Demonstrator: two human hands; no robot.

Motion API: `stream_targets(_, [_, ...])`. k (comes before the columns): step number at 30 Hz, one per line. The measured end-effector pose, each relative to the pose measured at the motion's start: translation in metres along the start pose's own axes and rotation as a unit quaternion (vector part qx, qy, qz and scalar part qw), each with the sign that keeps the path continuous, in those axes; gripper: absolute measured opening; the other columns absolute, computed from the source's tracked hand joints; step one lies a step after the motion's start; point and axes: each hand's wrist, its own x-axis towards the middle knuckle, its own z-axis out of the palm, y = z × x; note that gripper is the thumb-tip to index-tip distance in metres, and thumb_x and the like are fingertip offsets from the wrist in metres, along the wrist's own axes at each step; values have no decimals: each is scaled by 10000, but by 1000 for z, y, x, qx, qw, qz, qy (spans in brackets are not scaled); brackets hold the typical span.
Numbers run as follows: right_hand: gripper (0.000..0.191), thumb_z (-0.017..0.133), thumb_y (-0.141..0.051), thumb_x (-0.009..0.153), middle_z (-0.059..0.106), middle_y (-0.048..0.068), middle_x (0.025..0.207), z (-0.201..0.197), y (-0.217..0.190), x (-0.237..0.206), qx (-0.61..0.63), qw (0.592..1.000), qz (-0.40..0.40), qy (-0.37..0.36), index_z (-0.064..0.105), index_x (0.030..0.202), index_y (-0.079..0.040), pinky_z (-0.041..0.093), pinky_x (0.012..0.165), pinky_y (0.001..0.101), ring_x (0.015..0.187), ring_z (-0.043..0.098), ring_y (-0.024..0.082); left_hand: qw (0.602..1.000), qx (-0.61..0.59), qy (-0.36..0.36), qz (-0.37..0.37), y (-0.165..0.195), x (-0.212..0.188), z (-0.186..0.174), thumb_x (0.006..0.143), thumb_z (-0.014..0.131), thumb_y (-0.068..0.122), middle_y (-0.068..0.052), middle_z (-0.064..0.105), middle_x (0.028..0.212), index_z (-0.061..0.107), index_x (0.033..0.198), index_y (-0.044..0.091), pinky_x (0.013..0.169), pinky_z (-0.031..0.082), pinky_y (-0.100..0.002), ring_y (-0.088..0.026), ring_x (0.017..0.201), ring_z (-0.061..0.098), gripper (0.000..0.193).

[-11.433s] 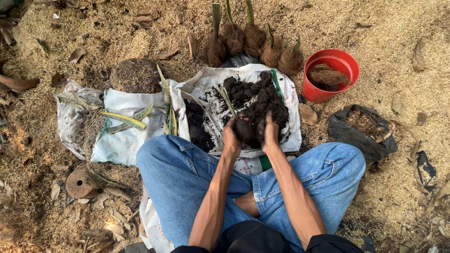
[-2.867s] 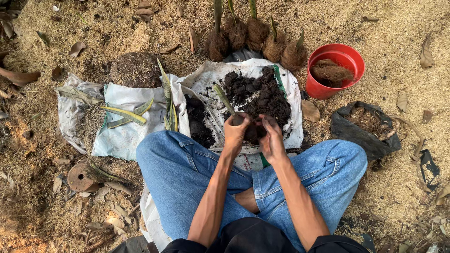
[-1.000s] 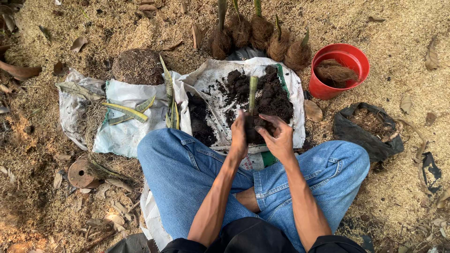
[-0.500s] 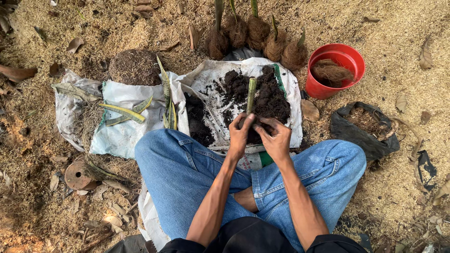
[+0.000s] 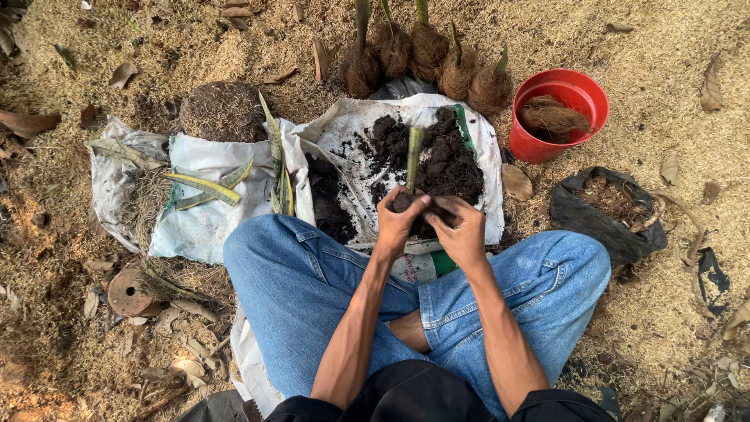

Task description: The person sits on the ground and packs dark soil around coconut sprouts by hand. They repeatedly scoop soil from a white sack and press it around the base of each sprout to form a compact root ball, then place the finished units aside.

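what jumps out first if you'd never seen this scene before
Both hands, the left hand and the right hand, meet at the centre, pressing a ball of dark soil around the base of an upright green leaf cutting, over a pile of dark soil on a white sack. To the right stands a bright red pot holding brown fibre, and at the top a row of fibre-wrapped plant balls lines the straw-covered ground.

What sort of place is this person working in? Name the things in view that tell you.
Probably an outdoor garden or nursery spot: the ground is strewn with husks and dry leaves, dark soil is heaped on a white sack, and fibre-wrapped plants stand in a row.
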Motion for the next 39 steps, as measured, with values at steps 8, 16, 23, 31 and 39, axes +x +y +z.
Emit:
stream_targets(8, [330, 779, 31, 868, 748, 134, 1161, 13, 24, 2, 69, 997, 36, 20, 705, 1188, 59, 616, 899, 261, 1017, 729, 154, 998, -27, 49, -17, -6, 4, -4, 884, 765, 160, -32, 672, 782, 673, 947, 5, 562, 503, -249, -90, 618, 588, 191])
stream_targets(16, [196, 816, 39, 845, 777, 186, 1011, 15, 49, 0, 83, 980, 158, 86, 762, 1033, 50, 637, 792, 302, 859, 743, 200, 993, -107, 54, 1, -9, 7, -4, 913, 773, 172, -37, 681, 872, 666, 1019, 1, 623, 545, -230, -90, 714, 635, 228])
stream_targets(23, [233, 736, 52, 849, 754, 200, 1095, -14, 43, 15, 372, 872, 303, 101, 733, 1078, 10, 638, 868, 318, 952, 769, 240, 974, -202, 72, -78, 2, 6, -6, 802, 823, 203, -76, 676, 843, 597, 975, 49, 642, 659, -351, -169, 687, 699, 323])
stream_targets(31, [297, 746, 23, 874, 741, 130, 1183, 7, 24, 10, 210, 964, 148, 68, 703, 1167, 10, 609, 933, 298, 1048, 716, 180, 975, -200, 89, -24, 4, 6, -4, 713, 852, 79, -84, 667, 881, 574, 1055, 33, 705, 655, -339, -199, 762, 709, 443])
stream_targets(39, [178, 805, 50, 878, 742, 139, 1144, 26, 31, 5, 93, 992, 23, 78, 770, 1052, 59, 614, 846, 253, 984, 718, 158, 976, -212, 33, -39, 8, 3, 0, 973, 653, 394, -41, 664, 877, 636, 1070, 1, 703, 569, -258, -123, 777, 639, 405])
